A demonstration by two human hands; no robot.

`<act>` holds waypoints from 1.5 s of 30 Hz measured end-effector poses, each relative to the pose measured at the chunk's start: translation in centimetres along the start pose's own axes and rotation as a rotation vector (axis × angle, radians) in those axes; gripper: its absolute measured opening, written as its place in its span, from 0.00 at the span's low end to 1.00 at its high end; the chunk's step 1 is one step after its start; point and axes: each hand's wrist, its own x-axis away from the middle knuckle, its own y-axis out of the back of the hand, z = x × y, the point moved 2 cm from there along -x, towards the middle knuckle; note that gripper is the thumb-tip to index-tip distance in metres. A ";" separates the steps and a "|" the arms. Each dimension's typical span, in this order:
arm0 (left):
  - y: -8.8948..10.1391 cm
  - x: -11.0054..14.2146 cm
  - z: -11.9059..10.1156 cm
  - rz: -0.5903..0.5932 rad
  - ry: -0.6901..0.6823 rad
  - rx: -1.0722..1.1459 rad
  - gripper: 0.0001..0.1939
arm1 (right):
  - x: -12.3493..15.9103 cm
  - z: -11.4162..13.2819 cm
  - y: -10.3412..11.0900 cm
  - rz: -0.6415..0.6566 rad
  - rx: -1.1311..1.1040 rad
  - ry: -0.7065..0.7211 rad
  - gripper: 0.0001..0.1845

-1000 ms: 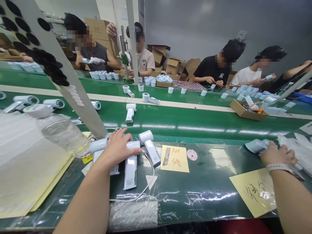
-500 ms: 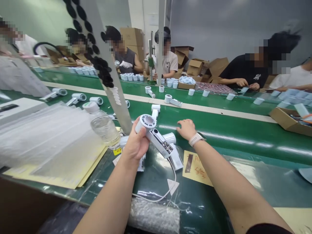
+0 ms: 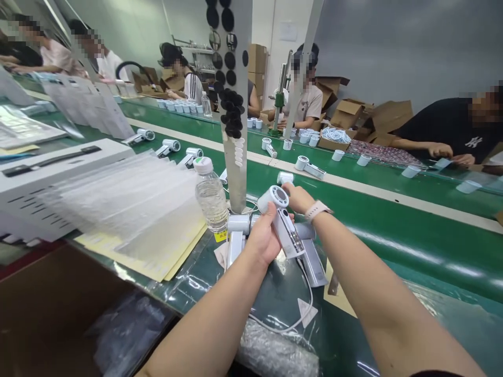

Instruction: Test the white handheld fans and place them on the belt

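Observation:
My left hand (image 3: 267, 238) is closed round a pale blue-white handheld fan (image 3: 288, 233), tilted with its round head up. Its handle is uncovered along one side, showing circuitry. Just behind that head, my right hand (image 3: 301, 199) reaches to another handheld fan (image 3: 285, 178) lying on the green belt. My right fingers are partly hidden by the held fan, so their grip cannot be made out. Below my left hand, more handheld fans lie on the table, one with a grey handle (image 3: 314, 264). A white cable (image 3: 310, 293) curves across the table under them.
To the left stand a water bottle (image 3: 211, 196), clear plastic sleeves (image 3: 157, 209) on yellow paper, and a white case (image 3: 58, 183). A metal post (image 3: 238, 178) bearing black discs rises ahead. Co-workers sit across the belt (image 3: 373, 209), among white cups (image 3: 338, 155) and cartons.
My right hand has moved left and forward, in behind the held fan. The camera has turned left, so the scene shifts right. My left hand keeps its fan.

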 end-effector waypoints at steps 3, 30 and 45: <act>0.3 -0.3 0.5 -0.001 0.003 0.033 0.09 | 3.5 -0.5 2.0 -0.063 -0.092 -0.029 0.15; 0.2 0.0 -0.4 0.247 -0.079 -0.060 0.30 | 18.3 2.1 -4.9 -0.368 0.189 0.048 0.15; -0.3 0.5 0.1 0.296 -0.175 -0.192 0.32 | 18.8 2.4 -3.8 -0.145 -1.376 -0.075 0.19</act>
